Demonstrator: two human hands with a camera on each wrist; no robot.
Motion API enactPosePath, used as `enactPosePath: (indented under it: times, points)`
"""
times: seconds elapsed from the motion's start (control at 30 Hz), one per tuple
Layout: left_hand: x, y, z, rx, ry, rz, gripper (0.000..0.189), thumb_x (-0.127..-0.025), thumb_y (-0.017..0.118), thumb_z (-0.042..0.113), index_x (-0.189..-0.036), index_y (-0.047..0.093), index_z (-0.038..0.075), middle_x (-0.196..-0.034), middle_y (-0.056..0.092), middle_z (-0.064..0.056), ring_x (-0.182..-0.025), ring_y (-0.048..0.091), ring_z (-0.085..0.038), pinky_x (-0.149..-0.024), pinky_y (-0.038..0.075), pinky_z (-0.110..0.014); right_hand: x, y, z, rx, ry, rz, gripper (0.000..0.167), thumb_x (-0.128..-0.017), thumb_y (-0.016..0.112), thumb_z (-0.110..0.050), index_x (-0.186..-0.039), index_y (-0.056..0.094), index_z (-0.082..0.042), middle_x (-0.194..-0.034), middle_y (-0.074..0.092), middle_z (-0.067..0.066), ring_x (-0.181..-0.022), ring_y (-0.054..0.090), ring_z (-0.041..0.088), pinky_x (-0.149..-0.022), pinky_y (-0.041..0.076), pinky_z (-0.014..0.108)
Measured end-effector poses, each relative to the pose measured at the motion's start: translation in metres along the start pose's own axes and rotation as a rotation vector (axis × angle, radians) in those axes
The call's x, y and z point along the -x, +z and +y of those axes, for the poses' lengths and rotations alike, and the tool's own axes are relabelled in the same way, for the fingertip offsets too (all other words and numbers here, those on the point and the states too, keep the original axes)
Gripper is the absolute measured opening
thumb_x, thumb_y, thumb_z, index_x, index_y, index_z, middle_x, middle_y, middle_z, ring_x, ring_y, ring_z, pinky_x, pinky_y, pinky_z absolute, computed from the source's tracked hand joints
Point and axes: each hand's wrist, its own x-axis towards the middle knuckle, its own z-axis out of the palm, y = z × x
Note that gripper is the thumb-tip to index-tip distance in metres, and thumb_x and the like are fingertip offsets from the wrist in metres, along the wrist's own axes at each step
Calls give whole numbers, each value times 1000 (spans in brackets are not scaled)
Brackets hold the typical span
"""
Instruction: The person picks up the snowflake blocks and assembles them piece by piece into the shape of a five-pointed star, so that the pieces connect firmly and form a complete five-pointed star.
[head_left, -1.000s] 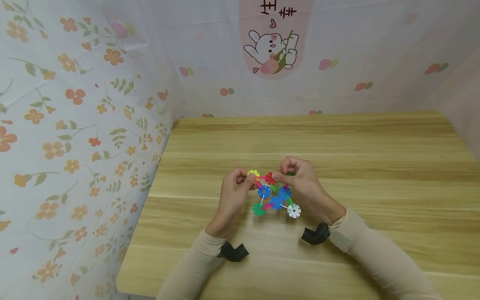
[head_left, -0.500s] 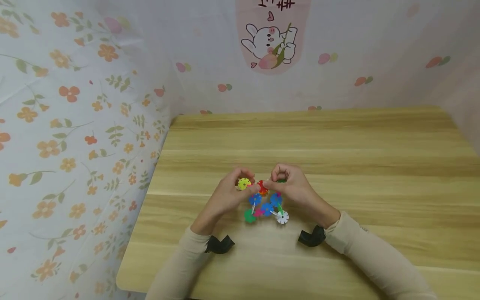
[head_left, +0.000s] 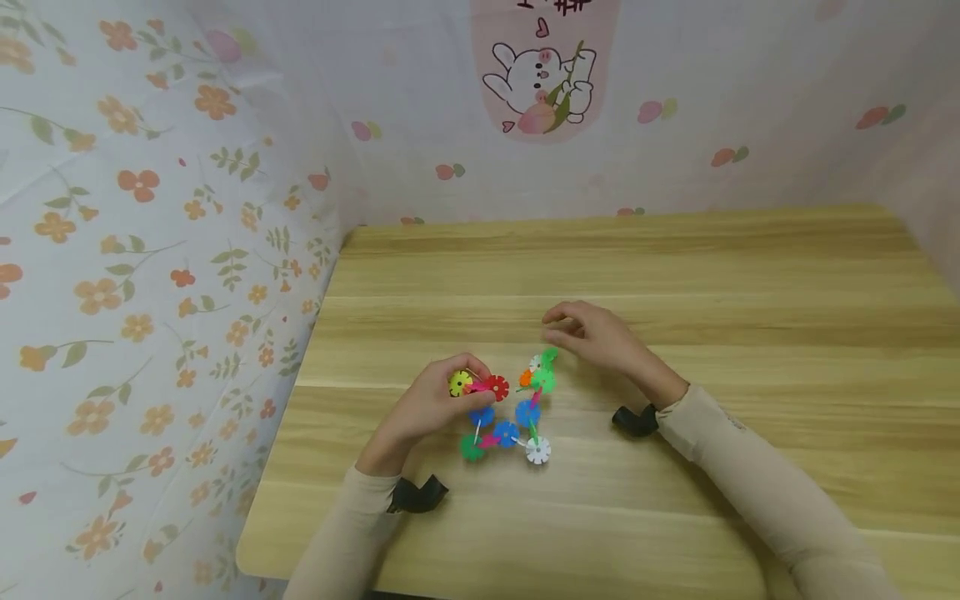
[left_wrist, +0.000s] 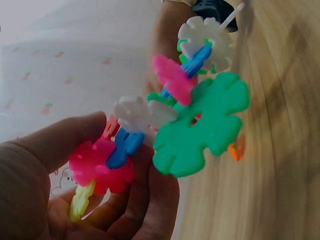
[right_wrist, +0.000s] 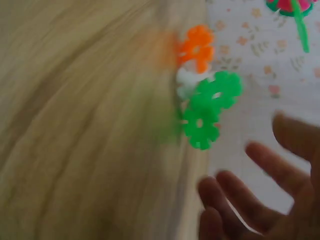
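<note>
A chain of plastic snowflake discs is held up over the table in the head view. My left hand (head_left: 435, 400) pinches its upper left end, near a yellow disc (head_left: 460, 383) and a red disc (head_left: 497, 388). In the left wrist view a pink disc (left_wrist: 100, 165) lies between thumb and fingers, with a large green disc (left_wrist: 202, 125) further along. My right hand (head_left: 600, 335) is apart from the chain, its fingers loosely bent around nothing. Near its fingertips lie an orange disc (right_wrist: 197, 49), a white disc (right_wrist: 187, 82) and green discs (right_wrist: 217, 92).
A wooden table (head_left: 675, 283) spreads beneath both hands. Floral cloth (head_left: 150, 275) hangs along the left side, and a cloth with a printed rabbit (head_left: 540, 83) hangs behind. A black wrist mount (head_left: 418, 494) sits by the left sleeve, another mount (head_left: 635, 420) by the right.
Both hands worked at the red disc earlier. My right hand has since let go and moved away right and up. The left hand and chain have shifted left, uncovering the orange, white and green discs.
</note>
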Motion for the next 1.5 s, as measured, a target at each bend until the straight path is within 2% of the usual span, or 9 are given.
enactPosePath:
  times: [0.13, 0.23, 0.37, 0.6, 0.77, 0.93, 1.2, 1.33, 1.5]
  points:
    - [2, -1, -4, 17, 3, -61, 16, -90, 75, 11, -102, 63, 9, -95, 63, -2, -101, 53, -24, -89, 43, -41, -2, 10, 10, 140, -144, -166, 38, -93, 73, -30, -127, 66, -13, -124, 64, 4, -105, 62, 23, -88, 51, 44]
    - [1, -1, -5, 19, 0, -35, 15, -90, 74, 9, -101, 63, 9, -96, 63, -2, -101, 53, -23, -89, 42, -40, -2, 15, 10, 209, -221, -170, 33, -88, 77, -21, -120, 70, -18, -120, 65, 0, -106, 59, 22, -90, 49, 44]
    - [0, -1, -4, 31, 10, 11, 15, -90, 73, 6, -100, 63, 8, -99, 62, -4, -103, 53, -23, -93, 41, -41, 1, 18, 8, 228, -243, -127, 30, -84, 78, -9, -111, 71, -20, -115, 64, 0, -103, 59, 20, -88, 49, 42]
    - [-3, 2, 1, 37, 29, -23, 14, -91, 72, 7, -101, 63, 7, -100, 63, -3, -105, 52, -24, -97, 38, -43, 9, 14, 6, 54, -176, -30, 27, -84, 80, -3, -103, 65, -16, -121, 56, 7, -80, 60, 15, -73, 54, 31]
    - [-6, 6, 3, 48, 6, -27, 13, -91, 73, 7, -100, 63, 9, -98, 63, -3, -106, 52, -23, -97, 37, -44, 11, 11, 8, -2, -172, 18, 25, -86, 77, -1, -98, 64, -18, -110, 61, 1, -79, 60, 13, -71, 55, 30]
    - [-8, 9, 2, 51, -8, -25, 14, -90, 72, 6, -100, 63, 9, -98, 63, -3, -105, 52, -23, -96, 38, -43, 14, 10, 10, -49, -153, 51, 22, -88, 69, 4, -95, 63, -16, -112, 64, 2, -83, 62, 16, -71, 54, 31]
    - [-11, 12, 5, 46, -15, -20, 15, -90, 73, 7, -100, 63, 9, -97, 63, -3, -104, 52, -23, -95, 38, -42, 16, 4, -1, -354, -58, -1, 17, -97, 60, 2, -102, 58, -14, -113, 62, 10, -93, 64, 26, -75, 55, 37]
    - [-12, 13, 5, 50, 0, -20, 14, -90, 73, 7, -100, 63, 9, -95, 63, -2, -102, 53, -22, -93, 40, -40, 18, 1, -12, -430, -66, -28, 15, -99, 54, 3, -104, 55, -11, -98, 58, 13, -86, 60, 31, -77, 55, 43]
    - [-12, 15, 12, 45, 8, -19, 15, -90, 73, 5, -101, 63, 5, -96, 63, -4, -102, 53, -22, -94, 40, -41, 20, -4, -21, -530, -124, 14, 10, -101, 51, 4, -103, 53, -6, -96, 53, 13, -84, 54, 28, -77, 52, 34]
